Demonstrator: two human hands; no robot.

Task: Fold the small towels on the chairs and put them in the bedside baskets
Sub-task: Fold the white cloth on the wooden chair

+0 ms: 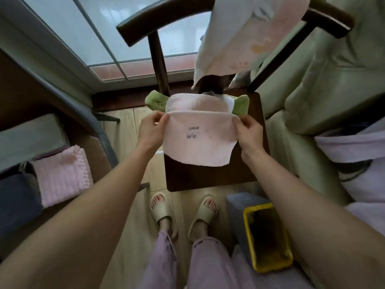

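Observation:
A small pale pink towel point(200, 140) with a dark printed mark is doubled over above the dark wooden chair seat point(208, 178). My left hand point(151, 128) pinches its upper left corner and my right hand point(249, 132) pinches its upper right corner. Behind it on the seat lies a green towel point(155, 100), mostly hidden. A larger pink and white towel point(245, 36) hangs over the chair's backrest point(133, 28). At the lower right stands a yellow-rimmed basket point(268, 236).
A folded pink knitted cloth point(62, 174) and dark blue fabric point(16, 203) lie on a surface at the left. A bed with green and lilac bedding point(333, 97) fills the right. A glass door point(100, 38) is behind the chair. My slippered feet point(183, 209) stand on the wooden floor.

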